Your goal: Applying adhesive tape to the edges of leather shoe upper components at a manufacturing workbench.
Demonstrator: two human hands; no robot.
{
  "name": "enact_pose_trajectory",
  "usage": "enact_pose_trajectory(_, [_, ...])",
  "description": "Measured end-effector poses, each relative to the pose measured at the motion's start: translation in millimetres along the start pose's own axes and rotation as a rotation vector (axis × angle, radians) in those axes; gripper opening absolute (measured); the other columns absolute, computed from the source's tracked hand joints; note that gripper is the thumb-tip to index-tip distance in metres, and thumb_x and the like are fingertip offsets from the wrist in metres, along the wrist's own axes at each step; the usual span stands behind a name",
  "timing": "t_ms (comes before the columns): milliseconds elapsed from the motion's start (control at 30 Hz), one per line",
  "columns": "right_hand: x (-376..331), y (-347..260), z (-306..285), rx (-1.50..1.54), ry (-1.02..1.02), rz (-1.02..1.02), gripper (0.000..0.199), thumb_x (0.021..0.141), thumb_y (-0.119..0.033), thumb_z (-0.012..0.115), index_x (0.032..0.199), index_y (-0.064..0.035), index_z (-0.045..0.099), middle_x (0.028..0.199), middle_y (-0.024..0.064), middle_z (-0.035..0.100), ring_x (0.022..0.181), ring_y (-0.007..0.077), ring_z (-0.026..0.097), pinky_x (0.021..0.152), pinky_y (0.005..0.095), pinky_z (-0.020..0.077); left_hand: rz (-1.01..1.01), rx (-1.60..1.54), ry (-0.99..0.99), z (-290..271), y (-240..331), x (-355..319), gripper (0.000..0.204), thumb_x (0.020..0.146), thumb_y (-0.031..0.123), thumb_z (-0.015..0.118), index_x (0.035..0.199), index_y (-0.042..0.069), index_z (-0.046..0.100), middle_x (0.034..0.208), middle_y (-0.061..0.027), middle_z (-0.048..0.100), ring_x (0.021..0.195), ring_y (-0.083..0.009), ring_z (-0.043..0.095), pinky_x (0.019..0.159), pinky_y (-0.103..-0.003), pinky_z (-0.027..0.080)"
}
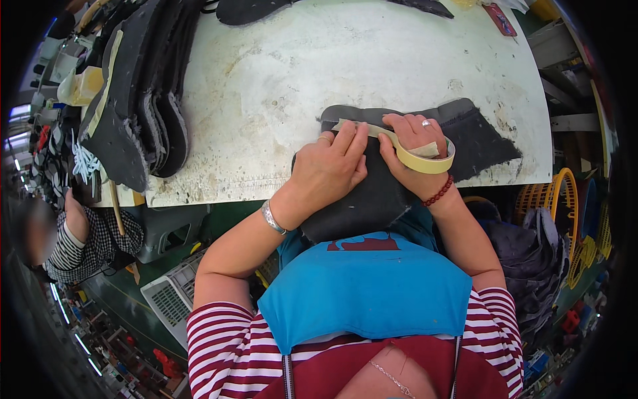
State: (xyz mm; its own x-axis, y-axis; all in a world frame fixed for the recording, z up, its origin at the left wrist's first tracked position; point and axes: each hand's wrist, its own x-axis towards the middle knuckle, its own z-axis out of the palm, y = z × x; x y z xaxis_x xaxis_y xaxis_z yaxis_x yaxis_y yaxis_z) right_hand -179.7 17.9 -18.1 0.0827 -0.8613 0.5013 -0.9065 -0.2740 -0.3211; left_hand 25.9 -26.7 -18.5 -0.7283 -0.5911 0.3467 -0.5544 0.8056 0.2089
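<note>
A dark grey fabric-like piece [372, 199] with frayed edges lies across the table's near edge and hangs toward my lap. My left hand [329, 166] presses its stretched fingertips onto a strip of beige masking tape [373, 130] on that piece, its thumb apart. From the strip, the tape runs to a roll of masking tape [435, 162] in my right hand [413, 143]. The roll sits against the back of that hand, between thumb and fingers, which curl at the tape. How far it loops around the hand is hidden.
Stacked dark pieces [163, 126] occupy the white table's [266, 100] left side. More dark pieces lie along its far edge, near a small red packet [500, 20]. A yellow basket [561, 199] stands at right beside dark material. Another person's hand [76, 216] is at left.
</note>
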Motion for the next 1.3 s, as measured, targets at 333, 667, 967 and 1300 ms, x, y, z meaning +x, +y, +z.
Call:
enact_pose_trajectory(333, [10, 23, -21, 0.274, -0.107, 0.084, 0.030, 0.089, -0.026, 0.078, 0.111, -0.0070, 0.070, 0.092, 0.0076, 0.071, 0.087, 0.0232, 0.069, 0.080, 0.0364, 0.0489, -0.054, 0.020, -0.047, -3, 3, 0, 0.053, 0.080, 0.020, 0.076, 0.132, 0.016, 0.068, 0.119, -0.0062, 0.062, 0.069, -0.0239, 0.065, 0.054, -0.036, 0.055])
enact_pose_trajectory(667, [10, 70, -50, -0.106, -0.073, -0.173, 0.018, 0.084, -0.018, 0.081, 0.097, -0.0079, 0.072, 0.087, 0.0078, 0.070, 0.081, 0.0299, 0.067, 0.078, 0.0411, 0.0525, -0.072, 0.016, 0.038, 1, 2, -1, 0.047, 0.080, 0.019, 0.075, 0.126, 0.012, 0.071, 0.117, -0.0049, 0.062, 0.064, -0.0222, 0.063, 0.051, -0.035, 0.054])
enact_pose_trajectory(967, [15, 83, -54, 0.198, -0.165, -0.043, 0.021, 0.085, -0.016, 0.084, 0.080, -0.0066, 0.067, 0.081, 0.0074, 0.065, 0.074, 0.0294, 0.062, 0.071, 0.0400, 0.0509, -0.080, 0.032, 0.036, 2, 6, -4, 0.047, 0.080, 0.018, 0.074, 0.127, 0.010, 0.070, 0.115, -0.0050, 0.061, 0.063, -0.0217, 0.062, 0.050, -0.034, 0.054])
enact_pose_trajectory(1300, [19, 66, -40, -0.126, -0.246, -0.076, 0.024, 0.085, -0.024, 0.081, 0.080, -0.0092, 0.063, 0.078, 0.0091, 0.064, 0.075, 0.0308, 0.065, 0.067, 0.0417, 0.0527, -0.047, 0.042, -0.083, -14, -36, 18, 0.044, 0.082, 0.020, 0.073, 0.125, 0.015, 0.071, 0.115, -0.0054, 0.063, 0.083, -0.0257, 0.069, 0.067, -0.040, 0.058])
